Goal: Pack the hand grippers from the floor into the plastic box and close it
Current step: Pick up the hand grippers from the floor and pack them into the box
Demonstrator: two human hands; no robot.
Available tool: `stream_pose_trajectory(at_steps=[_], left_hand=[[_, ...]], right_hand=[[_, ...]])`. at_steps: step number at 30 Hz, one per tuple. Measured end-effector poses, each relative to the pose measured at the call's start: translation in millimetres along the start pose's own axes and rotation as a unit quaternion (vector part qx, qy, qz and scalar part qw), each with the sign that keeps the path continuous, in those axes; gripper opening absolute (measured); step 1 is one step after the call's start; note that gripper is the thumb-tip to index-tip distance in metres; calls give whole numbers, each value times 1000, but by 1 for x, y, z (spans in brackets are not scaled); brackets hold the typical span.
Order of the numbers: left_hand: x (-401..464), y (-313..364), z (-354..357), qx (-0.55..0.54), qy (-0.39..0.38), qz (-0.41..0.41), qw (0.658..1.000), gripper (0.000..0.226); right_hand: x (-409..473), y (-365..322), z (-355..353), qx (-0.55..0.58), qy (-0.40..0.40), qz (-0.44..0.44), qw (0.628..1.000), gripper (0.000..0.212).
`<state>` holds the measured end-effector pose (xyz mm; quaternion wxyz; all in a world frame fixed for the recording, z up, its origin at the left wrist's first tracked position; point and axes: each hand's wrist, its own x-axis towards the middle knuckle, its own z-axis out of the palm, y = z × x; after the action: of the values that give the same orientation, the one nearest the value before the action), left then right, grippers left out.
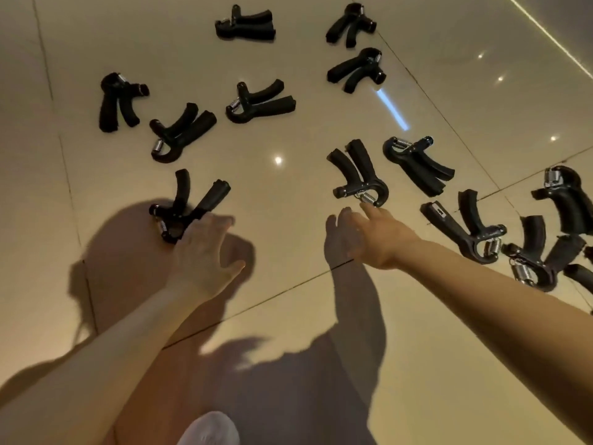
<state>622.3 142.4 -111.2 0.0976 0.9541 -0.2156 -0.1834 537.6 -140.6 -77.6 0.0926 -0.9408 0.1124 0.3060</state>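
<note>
Several black hand grippers with steel springs lie scattered on the glossy tiled floor [288, 316]. My left hand [202, 252] reaches onto the nearest left gripper [189, 207]; its fingers touch the hinge end, though a closed grip is not visible. My right hand [375, 236] stretches out with straight fingers, the fingertips just short of the spring end of another gripper [359, 175]. More grippers lie to the right [465, 229] and at the far side [247, 24]. The plastic box is out of view.
A knee in light fabric [208, 428] shows at the bottom edge. Shadows of my arms fall across the tiles. Grippers crowd the right edge [564, 200]. Tile joints run diagonally through the floor.
</note>
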Motion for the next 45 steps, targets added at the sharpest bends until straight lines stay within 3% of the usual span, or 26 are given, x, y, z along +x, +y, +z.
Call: stream_pose_trajectory(at_steps=[5, 9, 16, 20, 22, 30, 36, 41, 45], left_hand=[[21, -8, 4, 101, -108, -65, 987, 97], [20, -14, 17, 133, -172, -78, 973, 101], [18, -4, 22, 66, -133, -78, 986, 94], [15, -4, 18, -92, -41, -122, 987, 82], [19, -4, 13, -100, -19, -144, 984, 79], [19, -8, 4, -37, -85, -150, 984, 83], [-16, -4, 15, -33, -121, -136, 983, 84], [-50, 6, 27, -91, -125, -135, 979, 84], [-65, 18, 30, -259, -97, -155, 948, 82]], right_hand=[[46, 27, 9, 57, 61, 77, 993, 70], [51, 44, 31, -11, 79, 67, 995, 82], [33, 35, 40, -20, 69, 71, 995, 88], [6, 30, 62, -54, 75, 88, 992, 85], [-3, 28, 69, -58, 70, 95, 991, 84], [-39, -7, 88, -38, 62, 112, 991, 87], [-69, -44, 105, -34, 72, 55, 995, 80], [-93, -62, 120, -40, 57, 12, 998, 77], [-98, -58, 112, 1, 95, -59, 994, 64]])
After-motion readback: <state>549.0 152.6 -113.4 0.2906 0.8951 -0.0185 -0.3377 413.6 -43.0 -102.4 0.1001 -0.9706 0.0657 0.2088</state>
